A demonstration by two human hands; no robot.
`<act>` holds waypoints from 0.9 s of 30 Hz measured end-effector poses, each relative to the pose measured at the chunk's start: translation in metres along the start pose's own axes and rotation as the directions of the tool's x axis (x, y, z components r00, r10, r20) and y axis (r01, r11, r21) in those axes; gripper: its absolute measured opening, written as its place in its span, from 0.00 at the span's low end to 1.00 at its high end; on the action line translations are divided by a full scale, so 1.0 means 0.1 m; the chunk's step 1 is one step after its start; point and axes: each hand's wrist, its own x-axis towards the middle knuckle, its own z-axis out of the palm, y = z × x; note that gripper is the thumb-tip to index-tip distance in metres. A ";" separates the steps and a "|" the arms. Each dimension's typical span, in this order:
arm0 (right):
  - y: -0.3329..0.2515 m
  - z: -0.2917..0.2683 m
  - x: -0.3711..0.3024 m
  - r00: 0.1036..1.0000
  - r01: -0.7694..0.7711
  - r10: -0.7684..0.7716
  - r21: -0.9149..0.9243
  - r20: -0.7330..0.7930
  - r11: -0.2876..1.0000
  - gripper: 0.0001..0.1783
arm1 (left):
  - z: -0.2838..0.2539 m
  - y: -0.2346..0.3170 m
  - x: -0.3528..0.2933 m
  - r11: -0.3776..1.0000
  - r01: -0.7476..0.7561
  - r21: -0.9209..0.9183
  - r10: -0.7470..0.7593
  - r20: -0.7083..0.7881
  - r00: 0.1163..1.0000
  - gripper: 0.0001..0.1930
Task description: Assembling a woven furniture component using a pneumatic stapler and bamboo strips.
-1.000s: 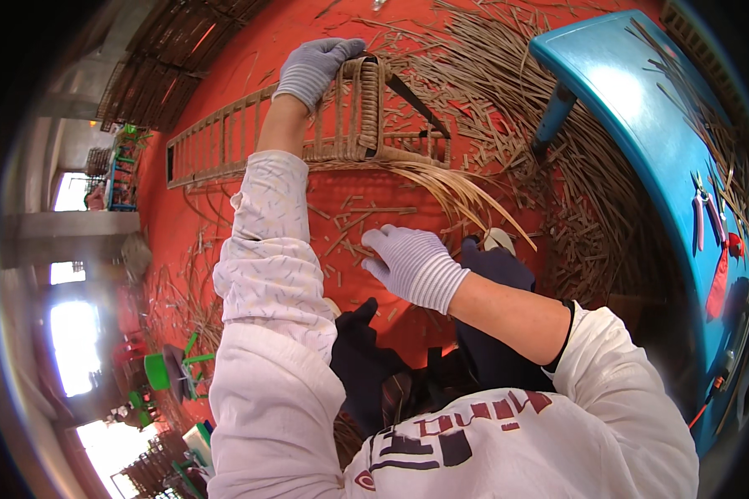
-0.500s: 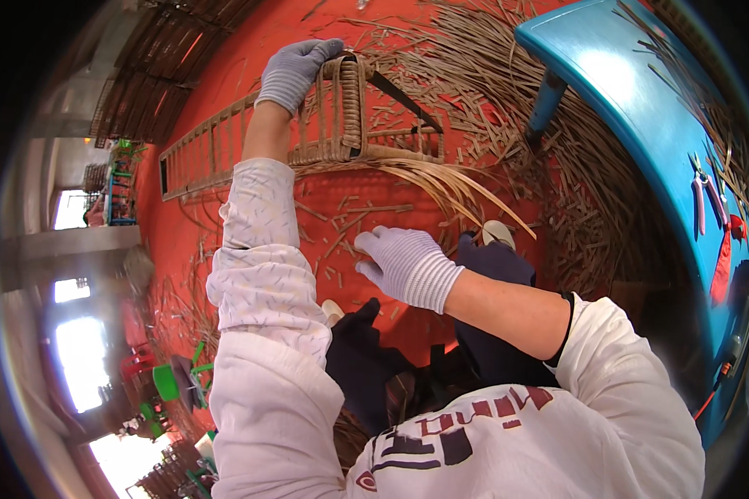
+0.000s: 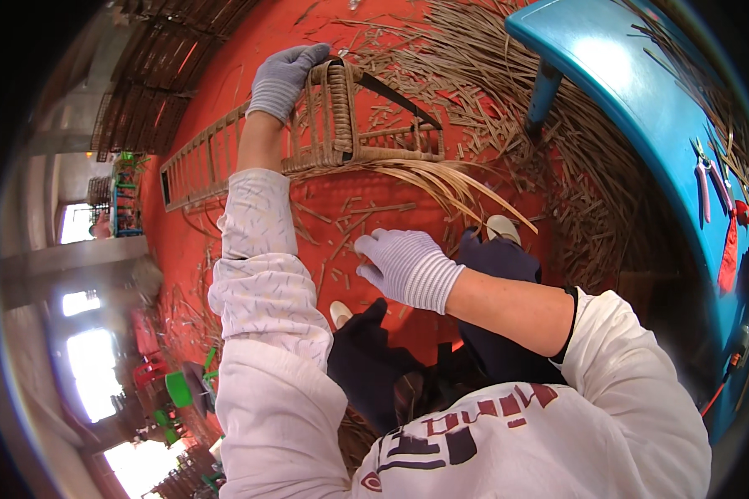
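My left hand (image 3: 281, 81), in a grey knit glove, is closed on the upper edge of a rattan frame (image 3: 341, 112). The frame stands on the floor, its near side wrapped in tan strips and its slatted part stretching to the left. Loose pale strips (image 3: 437, 181) fan out to the right from its lower edge. Apart from the frame, my right hand (image 3: 412, 264), also gloved, hovers over the floor between it and my legs. A gap shows between its thumb and bent fingers, and nothing is visible in them.
Cut strip pieces (image 3: 491, 125) litter the red floor (image 3: 308, 200), with long strips (image 3: 474, 50) heaped beyond. A blue table (image 3: 591, 66) on the right bears pliers (image 3: 701, 179) and a red strap (image 3: 729, 249). More brown slatted frames (image 3: 150, 75) stand at the far left.
My left hand has shifted slightly left along the frame's upper edge, and the frame's top leans a little left. My right hand has hardly moved.
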 end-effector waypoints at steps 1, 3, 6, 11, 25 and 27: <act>0.00 0.00 0.00 1.000 -0.010 0.010 -0.001 0.008 1.000 0.18 | 0.00 0.00 0.00 1.000 0.017 -0.015 -0.017 0.009 1.000 0.20; 0.01 0.00 0.00 1.000 -0.019 0.019 -0.005 0.013 1.000 0.18 | 0.00 -0.01 -0.01 0.998 0.056 -0.038 -0.055 0.021 0.998 0.20; 0.01 0.00 0.01 1.000 -0.017 0.017 -0.014 0.015 1.000 0.18 | 0.00 -0.05 0.00 0.999 0.028 -0.040 -0.027 0.018 0.999 0.21; 0.00 -0.03 0.01 0.999 -0.012 0.013 -0.028 0.031 1.000 0.20 | -0.01 -0.09 0.04 0.997 0.053 -0.052 -0.053 0.008 0.999 0.20; -0.02 -0.17 0.14 0.952 -0.004 0.157 0.501 -0.264 0.865 0.22 | -0.09 -0.08 -0.25 0.995 0.057 -0.077 -0.058 -0.005 0.998 0.17; 0.01 -0.19 0.21 0.945 -0.028 0.232 0.654 -0.228 0.756 0.21 | -0.10 -0.08 -0.34 0.996 0.063 -0.056 -0.063 0.000 0.998 0.16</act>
